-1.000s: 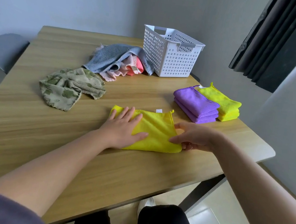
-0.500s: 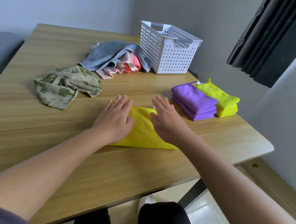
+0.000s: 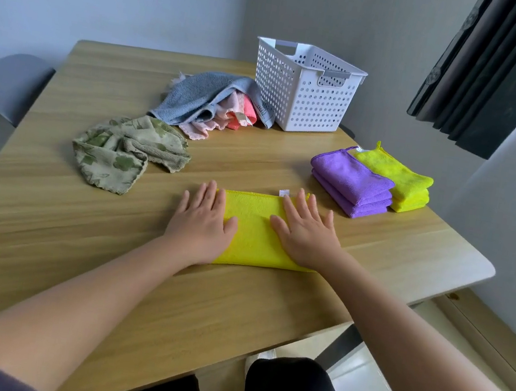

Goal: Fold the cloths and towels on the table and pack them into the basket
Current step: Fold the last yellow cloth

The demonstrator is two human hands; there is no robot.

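My left hand and right hand, fingers straight, press flat on the folded yellow cloth near the table edge, hiding its 2 ends. Basket behind; its floor unseen.

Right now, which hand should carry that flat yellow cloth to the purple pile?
Probably the right hand: it lies flat on the yellow cloth, at the end nearest the purple pile; the left hand is farther away.
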